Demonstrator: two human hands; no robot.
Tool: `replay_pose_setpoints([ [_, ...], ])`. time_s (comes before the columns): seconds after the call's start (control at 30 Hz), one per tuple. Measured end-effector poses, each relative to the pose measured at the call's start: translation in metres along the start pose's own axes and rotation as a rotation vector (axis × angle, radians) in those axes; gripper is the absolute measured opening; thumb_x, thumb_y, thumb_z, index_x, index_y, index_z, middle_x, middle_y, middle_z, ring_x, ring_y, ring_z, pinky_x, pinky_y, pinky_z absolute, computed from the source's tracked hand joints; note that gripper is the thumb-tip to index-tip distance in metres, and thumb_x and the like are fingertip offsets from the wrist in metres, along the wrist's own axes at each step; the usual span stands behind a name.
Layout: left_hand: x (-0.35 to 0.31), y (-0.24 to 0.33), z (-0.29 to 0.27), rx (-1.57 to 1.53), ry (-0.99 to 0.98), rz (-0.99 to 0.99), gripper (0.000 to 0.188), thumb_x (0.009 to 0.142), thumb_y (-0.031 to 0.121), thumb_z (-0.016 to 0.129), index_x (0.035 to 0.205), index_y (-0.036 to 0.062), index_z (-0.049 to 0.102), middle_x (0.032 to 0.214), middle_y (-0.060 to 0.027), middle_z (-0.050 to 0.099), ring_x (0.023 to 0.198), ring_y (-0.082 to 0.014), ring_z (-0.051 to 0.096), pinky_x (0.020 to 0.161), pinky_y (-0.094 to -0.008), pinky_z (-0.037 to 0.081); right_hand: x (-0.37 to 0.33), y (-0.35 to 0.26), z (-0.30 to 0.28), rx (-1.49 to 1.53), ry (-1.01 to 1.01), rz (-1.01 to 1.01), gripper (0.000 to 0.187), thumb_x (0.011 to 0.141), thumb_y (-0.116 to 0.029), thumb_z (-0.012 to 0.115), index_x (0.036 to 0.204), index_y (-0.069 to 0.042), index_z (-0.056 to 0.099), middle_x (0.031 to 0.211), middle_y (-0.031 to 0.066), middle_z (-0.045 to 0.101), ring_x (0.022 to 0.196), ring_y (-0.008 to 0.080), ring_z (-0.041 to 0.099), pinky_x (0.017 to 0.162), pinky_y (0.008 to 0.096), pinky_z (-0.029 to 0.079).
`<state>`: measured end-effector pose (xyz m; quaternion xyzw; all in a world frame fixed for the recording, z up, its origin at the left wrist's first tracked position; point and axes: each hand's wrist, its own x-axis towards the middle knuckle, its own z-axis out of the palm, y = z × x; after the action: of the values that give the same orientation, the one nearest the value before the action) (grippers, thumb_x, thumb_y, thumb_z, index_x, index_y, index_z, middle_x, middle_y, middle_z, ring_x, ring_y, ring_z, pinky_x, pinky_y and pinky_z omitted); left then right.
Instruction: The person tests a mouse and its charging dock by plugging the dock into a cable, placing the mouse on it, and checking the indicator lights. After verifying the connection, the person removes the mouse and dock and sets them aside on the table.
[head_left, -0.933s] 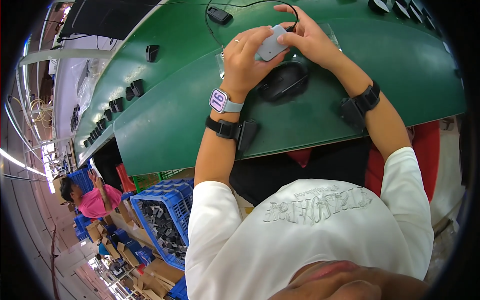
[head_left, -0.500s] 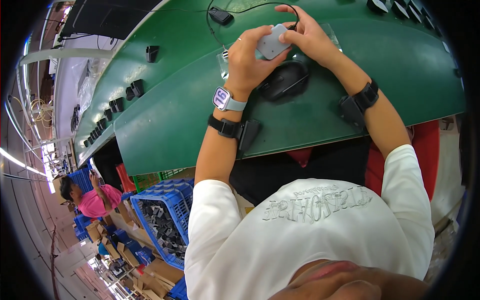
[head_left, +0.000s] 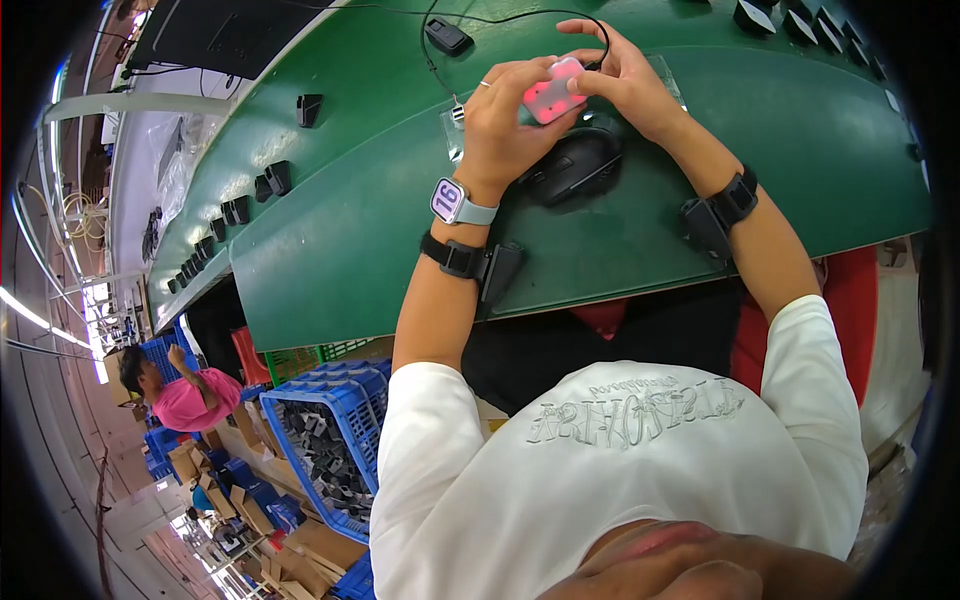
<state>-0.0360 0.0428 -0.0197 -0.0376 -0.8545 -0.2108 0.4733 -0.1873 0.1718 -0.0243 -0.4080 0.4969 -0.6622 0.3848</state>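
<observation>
A small white rounded box (head_left: 556, 92), glowing red from inside at several spots, is held above the green table. My left hand (head_left: 508, 122) is closed round its left and lower side. On its right side, my right hand (head_left: 632, 82) pinches the box near the plug of a black cable (head_left: 606, 40); the plug's seat is partly hidden by the fingers. Below both hands lies a black rounded object (head_left: 575, 165) resembling a computer mouse. A small metal connector (head_left: 458, 113) lies just left of my left hand, beside a clear plastic piece (head_left: 452, 140).
The green table (head_left: 350, 240) curves before me. A small black device (head_left: 448, 37) lies beyond my hands. Black parts (head_left: 272, 180) line the left side, and more (head_left: 800, 28) the far right. A blue crate (head_left: 330, 390) of black parts stands lower left, near a person in pink (head_left: 195, 398).
Red lights now glow in the white box, which was unlit before. Both hands keep their hold and have shifted slightly. The person in pink has moved an arm.
</observation>
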Motion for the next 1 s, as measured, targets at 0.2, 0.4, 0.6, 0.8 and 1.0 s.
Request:
replay_pose_setpoints([
  [0.2, 0.003, -0.004, 0.002, -0.025, 0.025, 0.050, 0.052, 0.066, 0.012, 0.096, 0.110, 0.0081, 0.067, 0.110, -0.0079, 0.076, 0.095, -0.0260, 0.073, 0.080, -0.0350, 0.060, 0.001, 0.001, -0.002, -0.056, 0.010, -0.002, 0.065, 0.089, -0.003, 0.066, 0.149, -0.001, 0.039, 0.117, 0.0141, 0.068, 0.106, 0.0159, 0.067, 0.096, 0.0330, 0.055],
  [0.4, 0.003, 0.003, -0.001, -0.023, 0.004, 0.001, 0.053, 0.066, 0.008, 0.093, 0.112, 0.0086, 0.065, 0.110, -0.0071, 0.075, 0.097, -0.0296, 0.072, 0.080, -0.0383, 0.060, 0.000, 0.001, 0.001, 0.019, 0.000, 0.001, 0.065, 0.089, -0.003, 0.066, 0.148, 0.000, 0.039, 0.118, 0.0142, 0.068, 0.106, 0.0160, 0.067, 0.096, 0.0320, 0.054],
  [0.6, 0.004, 0.002, 0.000, -0.024, -0.007, 0.009, 0.055, 0.065, 0.007, 0.093, 0.112, 0.0087, 0.064, 0.111, -0.0073, 0.075, 0.099, -0.0303, 0.071, 0.081, -0.0386, 0.060, 0.002, 0.004, -0.002, 0.003, 0.008, -0.016, 0.066, 0.089, -0.002, 0.065, 0.149, -0.001, 0.038, 0.120, 0.0141, 0.067, 0.103, 0.0159, 0.068, 0.096, 0.0320, 0.055],
  [0.8, 0.000, -0.004, 0.000, -0.043, 0.006, 0.001, 0.052, 0.065, 0.006, 0.091, 0.110, 0.0093, 0.065, 0.111, -0.0113, 0.074, 0.098, -0.0312, 0.071, 0.081, -0.0388, 0.059, 0.003, 0.003, 0.010, 0.168, 0.150, -0.252, 0.056, 0.086, -0.003, 0.067, 0.140, -0.007, 0.050, 0.122, 0.0099, 0.068, 0.128, 0.0225, 0.057, 0.107, 0.0392, 0.048],
  [1.0, -0.003, -0.010, -0.006, 0.013, 0.009, -0.026, 0.040, 0.067, 0.010, 0.090, 0.101, 0.0083, 0.070, 0.109, -0.0117, 0.072, 0.093, -0.0306, 0.071, 0.077, -0.0388, 0.059, 0.001, -0.034, -0.007, -1.089, 0.163, -0.824, 0.062, 0.070, -0.007, 0.070, 0.130, -0.003, 0.054, 0.123, 0.0147, 0.064, 0.135, 0.0381, 0.049, 0.112, 0.0474, 0.040],
])
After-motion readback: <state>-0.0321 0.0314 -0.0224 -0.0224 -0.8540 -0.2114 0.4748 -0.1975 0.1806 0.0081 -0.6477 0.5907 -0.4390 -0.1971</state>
